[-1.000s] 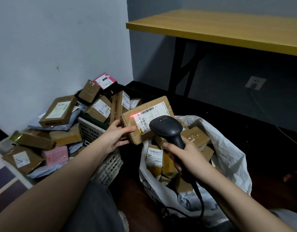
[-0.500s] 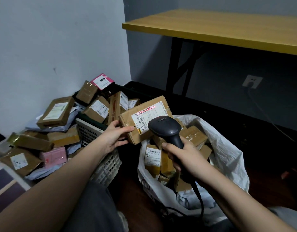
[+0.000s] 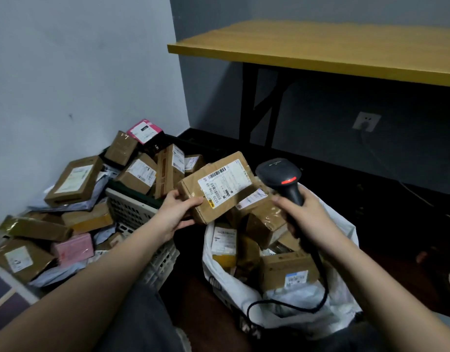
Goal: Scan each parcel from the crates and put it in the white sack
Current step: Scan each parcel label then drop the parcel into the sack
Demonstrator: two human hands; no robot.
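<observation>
The left hand [image 3: 177,214] grips a brown cardboard parcel [image 3: 219,186] by its near corner, label up, above the white sack [image 3: 345,295] of boxes. The right hand [image 3: 305,214] holds a black barcode scanner [image 3: 282,179] just beside it, its red light lit.

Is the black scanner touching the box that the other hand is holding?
Apart. In the head view the scanner, gripped by the right hand, sits to the right of the box in the left hand, with a dark gap showing between them.

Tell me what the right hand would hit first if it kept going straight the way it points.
Probably the brown cardboard parcel held by the left hand; the right hand, gripping the black handheld scanner, points up-left toward it, though depth is unclear.
</observation>
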